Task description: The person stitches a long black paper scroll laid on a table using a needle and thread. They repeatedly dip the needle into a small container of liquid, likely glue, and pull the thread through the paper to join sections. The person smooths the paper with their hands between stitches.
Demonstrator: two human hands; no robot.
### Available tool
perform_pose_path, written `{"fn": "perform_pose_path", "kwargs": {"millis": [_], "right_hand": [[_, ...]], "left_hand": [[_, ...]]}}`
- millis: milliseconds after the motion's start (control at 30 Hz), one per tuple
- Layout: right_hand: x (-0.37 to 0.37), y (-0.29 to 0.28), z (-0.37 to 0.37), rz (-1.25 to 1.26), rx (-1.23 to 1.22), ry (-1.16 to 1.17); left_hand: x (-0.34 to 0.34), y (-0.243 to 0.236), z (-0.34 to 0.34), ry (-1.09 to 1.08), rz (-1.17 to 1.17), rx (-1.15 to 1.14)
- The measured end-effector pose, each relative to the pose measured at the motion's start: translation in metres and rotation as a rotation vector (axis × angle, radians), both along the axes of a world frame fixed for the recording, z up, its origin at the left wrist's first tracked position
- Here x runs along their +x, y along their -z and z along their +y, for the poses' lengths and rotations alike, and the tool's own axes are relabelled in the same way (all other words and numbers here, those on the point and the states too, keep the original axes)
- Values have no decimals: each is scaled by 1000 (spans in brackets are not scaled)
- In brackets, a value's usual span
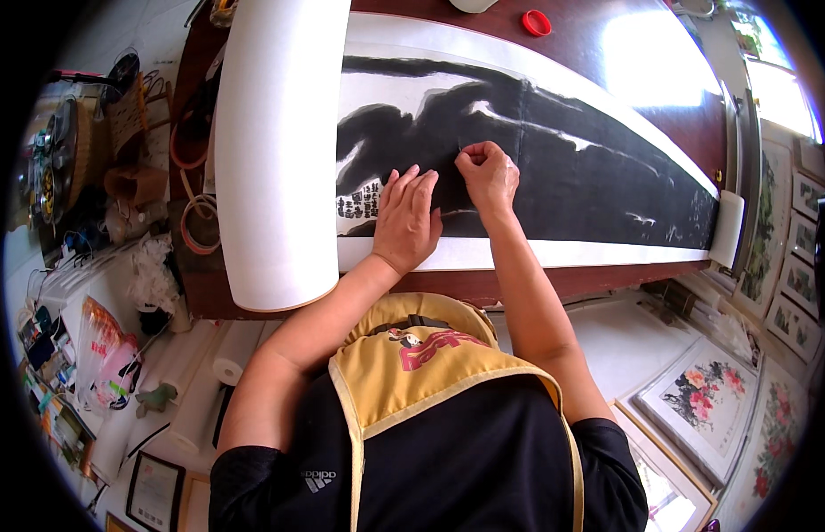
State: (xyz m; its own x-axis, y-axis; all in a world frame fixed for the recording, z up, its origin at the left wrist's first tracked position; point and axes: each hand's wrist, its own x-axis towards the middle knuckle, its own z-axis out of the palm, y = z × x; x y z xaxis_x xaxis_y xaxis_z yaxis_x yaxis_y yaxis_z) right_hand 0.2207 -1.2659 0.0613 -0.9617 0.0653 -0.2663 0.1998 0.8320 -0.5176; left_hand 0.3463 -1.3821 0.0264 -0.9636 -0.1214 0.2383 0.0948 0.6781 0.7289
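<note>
A long black-and-white ink painting (599, 191) with white borders lies unrolled across the dark red table. Its left end runs up to a thick white paper roll (279, 160), and a smaller white roll (726, 229) sits at its right end. My left hand (406, 222) rests flat on the painting, fingers extended, beside a block of written characters (357, 204). Just to the right, my right hand (489, 182) is closed in a pinch over the dark ink area. Whatever is between its fingertips is too small to make out.
A red ring-shaped lid (537, 23) lies on the far side of the glossy table (608, 84). Rolls of tape (200, 222) sit at the left edge. Below are plastic bags (106, 355), paper rolls (239, 350) and a flower painting (701, 395). Framed pictures (798, 266) stand at the right.
</note>
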Motion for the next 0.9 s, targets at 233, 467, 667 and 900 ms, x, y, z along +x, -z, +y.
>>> {"fn": "perform_pose_path", "kwargs": {"millis": [233, 467, 667, 900], "right_hand": [[-1, 0, -1, -27, -14, -9], [-11, -27, 29, -186, -51, -196], [-116, -109, 19, 357, -202, -288], [-249, -141, -60, 695, 326, -658]], "left_hand": [[1, 0, -1, 0, -2, -6], [5, 0, -1, 5, -1, -11], [0, 0, 1, 0, 11, -19], [-4, 12, 5, -47, 79, 52]]}}
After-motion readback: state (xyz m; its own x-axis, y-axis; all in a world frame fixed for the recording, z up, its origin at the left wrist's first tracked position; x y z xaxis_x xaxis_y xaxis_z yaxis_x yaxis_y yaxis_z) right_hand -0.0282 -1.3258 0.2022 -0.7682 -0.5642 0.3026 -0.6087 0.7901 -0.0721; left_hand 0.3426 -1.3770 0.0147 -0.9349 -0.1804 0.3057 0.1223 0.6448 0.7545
